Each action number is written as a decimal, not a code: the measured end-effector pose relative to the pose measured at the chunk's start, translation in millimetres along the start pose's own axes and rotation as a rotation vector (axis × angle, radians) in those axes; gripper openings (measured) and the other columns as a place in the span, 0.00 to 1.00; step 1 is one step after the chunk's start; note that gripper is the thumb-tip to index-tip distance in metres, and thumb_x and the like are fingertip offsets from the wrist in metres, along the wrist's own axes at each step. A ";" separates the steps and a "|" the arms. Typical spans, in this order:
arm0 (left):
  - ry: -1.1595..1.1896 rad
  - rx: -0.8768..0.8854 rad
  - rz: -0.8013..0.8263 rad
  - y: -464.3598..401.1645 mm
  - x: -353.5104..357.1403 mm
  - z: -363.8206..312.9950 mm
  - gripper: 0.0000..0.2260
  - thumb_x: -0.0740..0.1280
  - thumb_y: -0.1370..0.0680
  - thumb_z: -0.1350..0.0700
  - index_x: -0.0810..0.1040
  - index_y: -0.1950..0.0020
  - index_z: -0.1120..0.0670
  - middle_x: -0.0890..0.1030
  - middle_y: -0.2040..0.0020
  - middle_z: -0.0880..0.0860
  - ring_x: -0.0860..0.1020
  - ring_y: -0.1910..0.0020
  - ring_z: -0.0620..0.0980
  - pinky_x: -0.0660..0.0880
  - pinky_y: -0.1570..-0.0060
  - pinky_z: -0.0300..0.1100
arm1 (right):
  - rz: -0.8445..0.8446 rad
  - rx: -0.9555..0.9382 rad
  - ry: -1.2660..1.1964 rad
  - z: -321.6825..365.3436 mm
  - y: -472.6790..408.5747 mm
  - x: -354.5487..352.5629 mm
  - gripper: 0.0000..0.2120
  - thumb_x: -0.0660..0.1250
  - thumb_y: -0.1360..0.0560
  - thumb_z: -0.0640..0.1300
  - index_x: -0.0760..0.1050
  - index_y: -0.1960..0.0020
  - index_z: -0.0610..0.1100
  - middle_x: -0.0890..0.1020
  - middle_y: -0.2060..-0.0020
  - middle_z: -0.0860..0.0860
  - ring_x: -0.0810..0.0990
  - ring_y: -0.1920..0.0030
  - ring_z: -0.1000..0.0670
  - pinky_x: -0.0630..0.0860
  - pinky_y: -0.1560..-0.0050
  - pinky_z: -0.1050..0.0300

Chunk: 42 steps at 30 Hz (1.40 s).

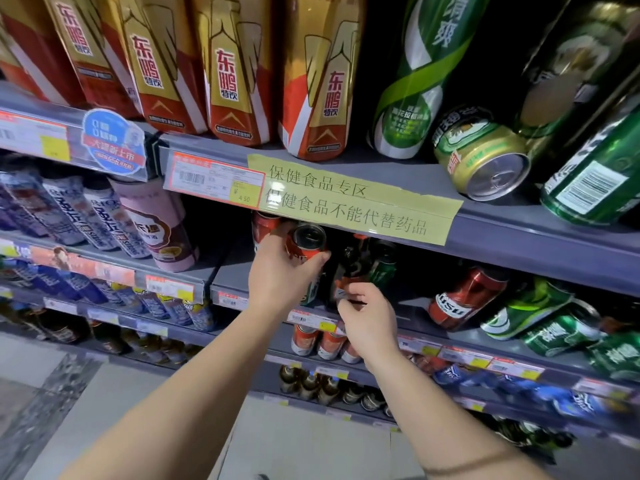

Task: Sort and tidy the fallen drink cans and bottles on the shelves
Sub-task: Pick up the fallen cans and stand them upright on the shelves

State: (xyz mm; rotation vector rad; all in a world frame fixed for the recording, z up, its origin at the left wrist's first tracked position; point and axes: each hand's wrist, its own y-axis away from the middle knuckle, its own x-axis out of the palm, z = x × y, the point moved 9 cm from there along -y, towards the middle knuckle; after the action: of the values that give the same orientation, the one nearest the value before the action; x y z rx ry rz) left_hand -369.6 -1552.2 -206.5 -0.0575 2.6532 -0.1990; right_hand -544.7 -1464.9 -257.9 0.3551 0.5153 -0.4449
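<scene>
My left hand (282, 271) grips a red can (306, 242) on the middle shelf, its dark top tilted toward me. Just to the right, my right hand (369, 317) pinches the lower part of a dark bottle with an orange label (349, 261). A black and green can (382, 268) stands behind that bottle. Further right on the same shelf a red can (464, 299) lies on its side, and several green cans (547, 320) lie toppled beside it. On the shelf above, a green and gold can (481, 154) lies fallen, its end facing me.
Tall gold and red bottles (228, 71) stand on the upper shelf, with green cans (415, 77) to their right. A yellow paper sign (353, 199) covers the shelf edge. Purple and white bottles (114, 220) fill the left shelves. Lower shelves hold more cans and bottles above a grey floor (114, 410).
</scene>
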 end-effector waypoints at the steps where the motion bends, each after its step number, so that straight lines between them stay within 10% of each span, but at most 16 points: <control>1: -0.001 -0.024 0.020 0.9 3.4 6.2 0.22 0.75 0.33 0.41 0.75 0.45 0.49 0.81 0.52 0.47 0.80 0.54 0.46 0.79 0.54 0.47 | 0.002 -0.001 0.004 -1.6 -0.3 -1.4 0.11 0.67 0.24 0.44 0.76 0.42 0.52 0.78 0.49 0.56 0.77 0.53 0.55 0.76 0.50 0.57; 6: -0.066 -0.112 0.107 16.1 10.5 27.7 0.37 0.77 0.30 0.47 0.63 0.26 0.54 0.73 0.31 0.51 0.71 0.33 0.50 0.70 0.38 0.43 | 0.098 0.003 0.056 6.1 7.4 -3.3 0.12 0.67 0.24 0.49 0.75 0.42 0.57 0.78 0.42 0.56 0.76 0.44 0.55 0.76 0.48 0.55; 11: -0.302 -0.001 0.130 27.4 -24.9 -13.3 0.26 0.73 0.30 0.42 0.72 0.37 0.51 0.76 0.44 0.50 0.76 0.43 0.52 0.75 0.48 0.46 | 0.282 -0.190 0.126 62.8 43.1 -30.7 0.08 0.69 0.24 0.48 0.79 0.46 0.52 0.81 0.52 0.59 0.80 0.53 0.59 0.78 0.49 0.63; 16: -0.061 0.256 0.331 48.1 -59.7 -131.9 0.13 0.72 0.29 0.43 0.79 0.47 0.44 0.83 0.53 0.39 0.80 0.52 0.36 0.77 0.52 0.34 | -0.255 -0.613 -0.081 145.9 102.3 -148.7 0.04 0.72 0.28 0.46 0.78 0.60 0.53 0.82 0.65 0.58 0.80 0.62 0.58 0.74 0.61 0.68; 19: 0.014 0.504 0.261 53.1 -68.6 -204.4 0.08 0.71 0.27 0.48 0.79 0.49 0.44 0.82 0.56 0.38 0.79 0.52 0.35 0.75 0.53 0.30 | -0.655 -0.642 0.106 164.5 105.1 -203.1 0.16 0.73 0.30 0.54 0.75 0.45 0.52 0.78 0.53 0.59 0.77 0.50 0.56 0.75 0.48 0.54; 23: -0.146 0.676 0.154 43.1 -43.2 -250.6 0.16 0.70 0.24 0.55 0.77 0.35 0.50 0.76 0.43 0.41 0.73 0.44 0.38 0.69 0.43 0.33 | -0.545 -0.297 0.436 165.1 58.0 -198.6 0.40 0.68 0.31 0.65 0.56 0.26 0.53 0.71 0.33 0.50 0.68 0.32 0.45 0.59 0.33 0.42; 32: -0.280 0.637 0.192 18.5 5.4 -258.8 0.34 0.72 0.28 0.61 0.64 0.24 0.51 0.70 0.27 0.51 0.68 0.29 0.52 0.68 0.35 0.47 | -0.531 -0.434 0.038 176.0 63.6 -208.9 0.32 0.71 0.32 0.56 0.63 0.32 0.54 0.71 0.40 0.53 0.75 0.43 0.48 0.72 0.46 0.54; 42: 0.077 0.507 0.050 18.0 -5.7 -297.0 0.18 0.72 0.32 0.46 0.72 0.48 0.53 0.75 0.60 0.47 0.72 0.63 0.47 0.65 0.64 0.44 | -0.741 -0.609 -0.141 216.2 79.7 -248.1 0.30 0.74 0.33 0.60 0.70 0.36 0.51 0.79 0.44 0.53 0.77 0.43 0.51 0.75 0.45 0.50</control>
State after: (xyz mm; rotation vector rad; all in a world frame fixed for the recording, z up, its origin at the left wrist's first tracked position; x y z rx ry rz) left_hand -502.4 -1495.1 53.7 0.1841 2.5932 -0.8608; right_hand -614.5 -1412.3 69.2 -0.4747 0.6087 -0.9838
